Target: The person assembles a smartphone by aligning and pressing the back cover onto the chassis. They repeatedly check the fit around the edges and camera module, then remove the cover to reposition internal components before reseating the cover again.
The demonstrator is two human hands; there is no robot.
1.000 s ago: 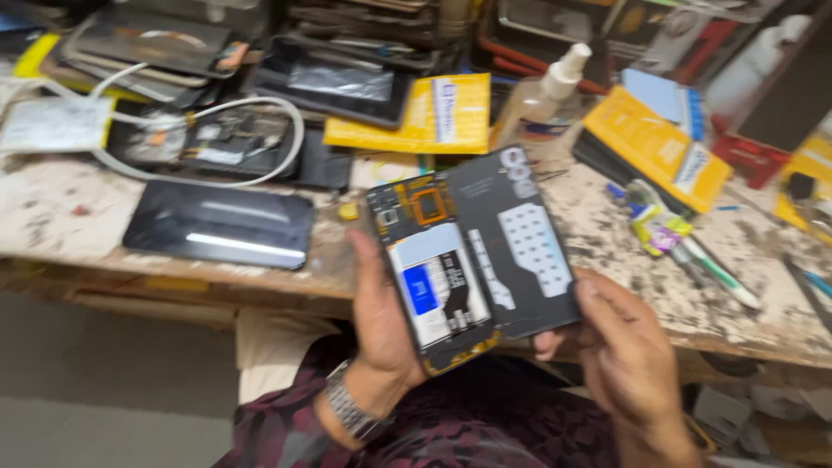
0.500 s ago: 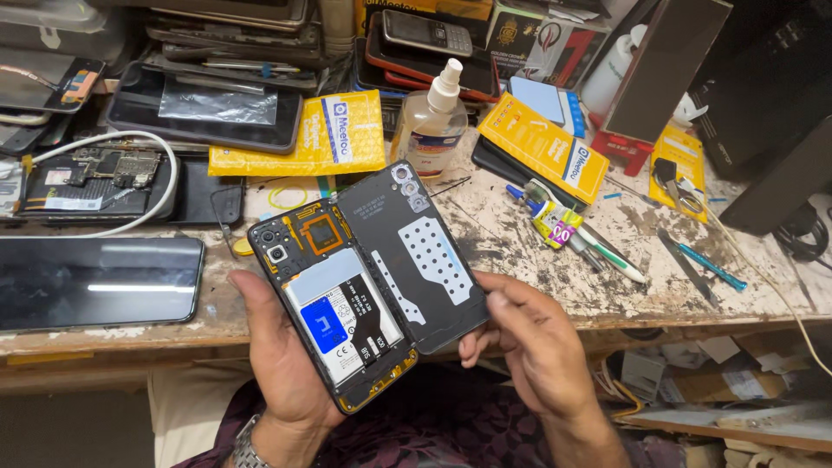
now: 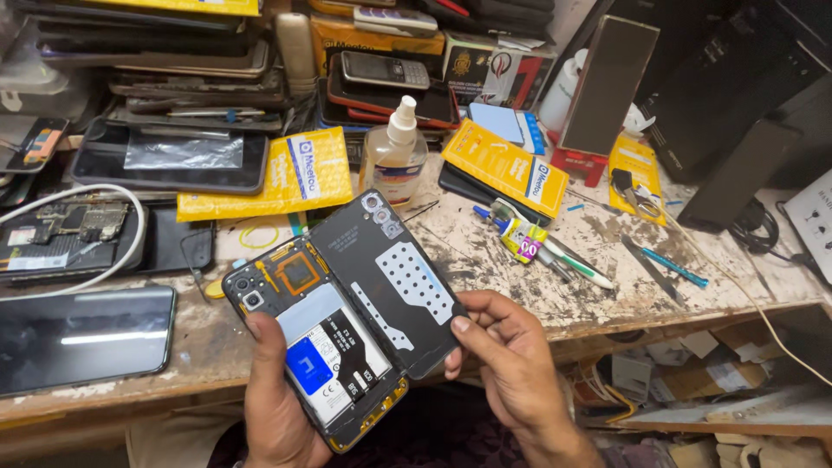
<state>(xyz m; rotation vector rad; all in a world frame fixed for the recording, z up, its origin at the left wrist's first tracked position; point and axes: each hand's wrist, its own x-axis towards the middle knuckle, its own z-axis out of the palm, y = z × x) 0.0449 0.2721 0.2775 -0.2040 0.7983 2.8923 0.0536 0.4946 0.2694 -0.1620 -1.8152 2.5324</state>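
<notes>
My left hand (image 3: 276, 400) grips an opened smartphone (image 3: 316, 354) from below, its battery and orange-trimmed inner parts facing up. My right hand (image 3: 511, 364) pinches the lower right edge of the phone's black back cover (image 3: 386, 277), which is swung open to the right beside the phone body, its inner side with a white dotted patch showing. Both are held just in front of the worn workbench edge (image 3: 607, 316).
A dark phone (image 3: 82, 338) lies screen-up at the left. A spray bottle (image 3: 394, 156), yellow packets (image 3: 269, 178), a glue tube (image 3: 520, 234), tweezers and tools (image 3: 663, 264) crowd the bench. Stacked phones and boxes fill the back; cardboard scraps lie under the right side.
The view has swung right and steadied. The phone and cover stay in my hands, with the back cover swung a little wider from the body.
</notes>
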